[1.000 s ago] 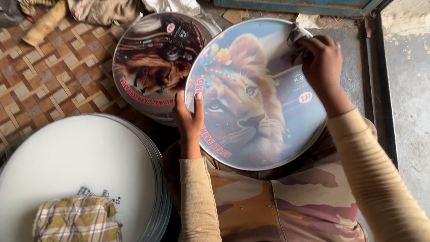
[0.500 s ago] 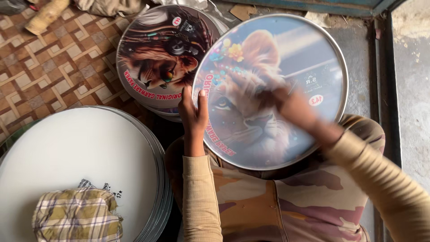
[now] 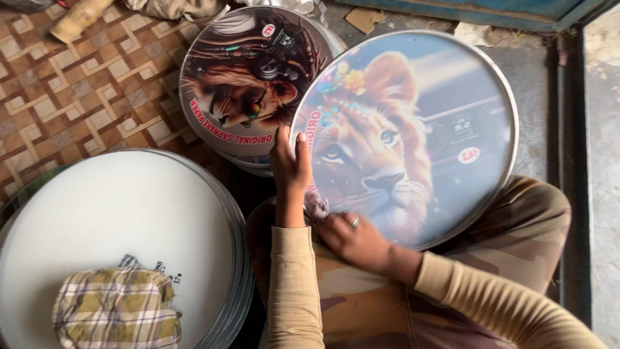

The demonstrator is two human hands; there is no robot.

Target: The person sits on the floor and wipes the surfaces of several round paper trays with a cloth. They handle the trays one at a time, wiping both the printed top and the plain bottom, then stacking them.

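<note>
1. At the far left, a stack of plain white round drum skins (image 3: 123,213) lay flat on the floor, their metal rims showing along the right side of the pile.
2. A folded checked cloth (image 3: 116,309) in yellow, white and grey rested on the near part of the top white skin.
3. Beyond the stack, the patterned tile floor (image 3: 71,97) in brown and cream ran to the far left corner, where a pale tube-shaped object (image 3: 81,14) lay, only partly in view.
4. Farther right, a round drum skin printed with a lion wearing headphones (image 3: 248,77) topped a second pile on the floor, just behind the person's left hand.
5. The left hand (image 3: 289,169) gripped the left edge of the lion-and-flowers drum skin (image 3: 413,129), thumb curled over the front of the rim; the other fingers sat behind the skin, out of sight.
6. That skin, metal-rimmed and printed with a lion crowned in flowers, stood tilted on the person's lap, its lower edge against the camouflage-patterned trousers (image 3: 516,239).
7. The right hand (image 3: 355,238), a ring on one finger, pressed a small bunched cloth (image 3: 316,208) against the lower left of the printed face, fingers closed loosely over the cloth.
8. At the far right, bare grey concrete (image 3: 536,90) and a dark metal rail (image 3: 563,129) ran along the floor's edge.
</note>
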